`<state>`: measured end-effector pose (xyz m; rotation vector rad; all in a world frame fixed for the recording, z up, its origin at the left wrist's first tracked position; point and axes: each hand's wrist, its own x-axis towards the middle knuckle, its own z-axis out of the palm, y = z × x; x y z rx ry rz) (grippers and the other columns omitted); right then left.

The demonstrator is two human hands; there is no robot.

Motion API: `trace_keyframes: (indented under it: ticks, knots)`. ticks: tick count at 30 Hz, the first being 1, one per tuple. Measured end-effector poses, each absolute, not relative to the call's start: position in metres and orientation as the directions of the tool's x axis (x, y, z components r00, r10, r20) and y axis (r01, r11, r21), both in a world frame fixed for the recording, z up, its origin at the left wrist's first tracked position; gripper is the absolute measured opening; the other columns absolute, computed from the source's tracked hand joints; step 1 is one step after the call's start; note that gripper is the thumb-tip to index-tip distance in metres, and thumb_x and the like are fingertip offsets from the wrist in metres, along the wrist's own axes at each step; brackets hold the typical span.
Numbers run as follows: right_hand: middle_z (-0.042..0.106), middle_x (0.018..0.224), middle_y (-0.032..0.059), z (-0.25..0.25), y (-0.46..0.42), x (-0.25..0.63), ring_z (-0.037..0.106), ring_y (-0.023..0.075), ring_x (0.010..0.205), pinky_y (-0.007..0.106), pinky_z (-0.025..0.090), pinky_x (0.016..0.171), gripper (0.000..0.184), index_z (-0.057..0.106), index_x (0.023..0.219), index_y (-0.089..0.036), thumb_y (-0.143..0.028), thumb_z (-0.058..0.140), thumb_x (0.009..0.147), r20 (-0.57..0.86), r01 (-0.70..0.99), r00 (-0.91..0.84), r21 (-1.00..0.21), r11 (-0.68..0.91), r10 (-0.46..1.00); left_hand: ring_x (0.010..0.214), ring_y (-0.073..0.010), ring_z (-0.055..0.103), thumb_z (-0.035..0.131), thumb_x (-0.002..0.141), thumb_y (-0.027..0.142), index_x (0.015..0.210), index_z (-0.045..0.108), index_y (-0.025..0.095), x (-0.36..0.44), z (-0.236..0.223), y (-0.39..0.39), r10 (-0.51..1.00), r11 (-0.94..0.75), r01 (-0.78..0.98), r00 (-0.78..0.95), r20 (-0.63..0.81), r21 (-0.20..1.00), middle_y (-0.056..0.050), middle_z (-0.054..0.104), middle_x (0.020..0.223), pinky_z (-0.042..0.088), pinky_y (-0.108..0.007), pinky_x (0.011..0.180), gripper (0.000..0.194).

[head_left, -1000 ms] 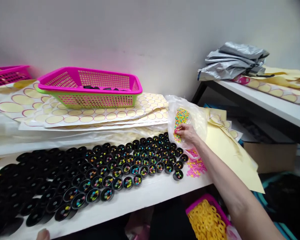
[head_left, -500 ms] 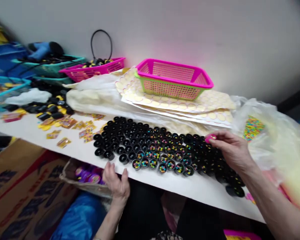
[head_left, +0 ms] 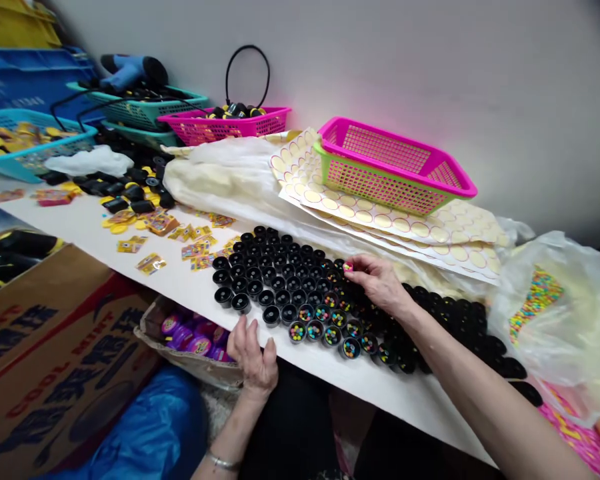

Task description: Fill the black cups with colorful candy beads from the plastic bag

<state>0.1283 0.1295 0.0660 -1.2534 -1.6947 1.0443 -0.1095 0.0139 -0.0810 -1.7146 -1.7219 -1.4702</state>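
Many small black cups (head_left: pixel 280 273) stand packed together on the white table (head_left: pixel 180 287); those along the near rows hold coloured beads (head_left: pixel 325 313). My right hand (head_left: pixel 375 280) hovers over the cups with fingers pinched on a small pink scoop (head_left: pixel 348 267). My left hand (head_left: pixel 253 350) rests flat on the table's front edge, fingers spread, beside the nearest cups. A clear plastic bag of coloured beads (head_left: pixel 535 300) lies at the right.
A pink and green basket (head_left: pixel 395 167) sits on sheets of round yellow stickers (head_left: pixel 430 223). Further left are a pink basket (head_left: pixel 220 123), teal baskets (head_left: pixel 140 110), black lids and small packets (head_left: pixel 150 227). A cardboard box (head_left: pixel 55 353) and a blue bag (head_left: pixel 155 433) stand below the table.
The view has swung left. My right hand left the bead bag and moved left over the cups with the pink scoop. My left hand came to rest on the table edge.
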Motion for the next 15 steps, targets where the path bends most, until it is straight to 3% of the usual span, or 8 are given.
trace_keyframes:
  ticks: [3, 7, 10, 12, 15]
  knots:
    - [0.061, 0.076, 0.0008, 0.066, 0.134, 0.119, 0.052, 0.0159, 0.075, 0.029, 0.038, 0.071, 0.013, 0.065, 0.085, -0.019, -0.024, 0.057, 0.076, 0.165, 0.501, -0.382, -0.79, 0.353, 0.909, 0.123, -0.0291, 0.033, 0.044, 0.086, 0.028, 0.13, 0.042, 0.012, -0.109, -0.083, 0.014, 0.563, -0.23, 0.87, -0.246, 0.789, 0.435, -0.019, 0.04, 0.133, 0.028, -0.045, 0.101, 0.046]
    - [0.06, 0.082, 0.0045, 0.072, 0.134, 0.109, 0.046, 0.0179, 0.08, 0.031, 0.034, 0.072, 0.018, 0.066, 0.083, -0.02, -0.023, 0.048, 0.085, 0.111, 0.729, -0.554, -0.414, 0.545, 0.825, 0.123, -0.0292, 0.033, 0.043, 0.087, 0.029, 0.13, 0.041, 0.011, -0.109, -0.084, 0.014, 0.564, -0.231, 0.869, -0.247, 0.788, 0.438, -0.019, 0.039, 0.134, 0.027, -0.045, 0.101, 0.047]
    - [0.057, 0.08, 0.0061, 0.078, 0.132, 0.102, 0.042, 0.0186, 0.079, 0.03, 0.03, 0.067, 0.023, 0.064, 0.077, -0.019, -0.019, 0.043, 0.086, 0.032, 0.772, -0.611, -0.194, 0.605, 0.791, 0.124, -0.0295, 0.032, 0.042, 0.087, 0.029, 0.131, 0.041, 0.011, -0.109, -0.086, 0.014, 0.566, -0.235, 0.869, -0.243, 0.788, 0.436, -0.019, 0.038, 0.135, 0.027, -0.045, 0.101, 0.047]
    - [0.055, 0.08, 0.0065, 0.08, 0.13, 0.1, 0.041, 0.0187, 0.078, 0.031, 0.028, 0.066, 0.021, 0.062, 0.074, -0.018, -0.017, 0.043, 0.085, 0.007, 0.767, -0.634, -0.114, 0.631, 0.773, 0.124, -0.0295, 0.032, 0.041, 0.087, 0.029, 0.13, 0.041, 0.011, -0.11, -0.086, 0.013, 0.568, -0.237, 0.87, -0.238, 0.788, 0.434, -0.019, 0.038, 0.135, 0.027, -0.046, 0.101, 0.047]
    - [0.054, 0.08, 0.0061, 0.082, 0.129, 0.098, 0.04, 0.0183, 0.078, 0.03, 0.026, 0.064, 0.02, 0.059, 0.073, -0.018, -0.015, 0.043, 0.084, 0.021, 0.767, -0.637, -0.091, 0.636, 0.771, 0.123, -0.0295, 0.033, 0.041, 0.087, 0.029, 0.13, 0.041, 0.011, -0.11, -0.087, 0.014, 0.569, -0.238, 0.869, -0.237, 0.787, 0.433, -0.02, 0.038, 0.135, 0.027, -0.046, 0.101, 0.047]
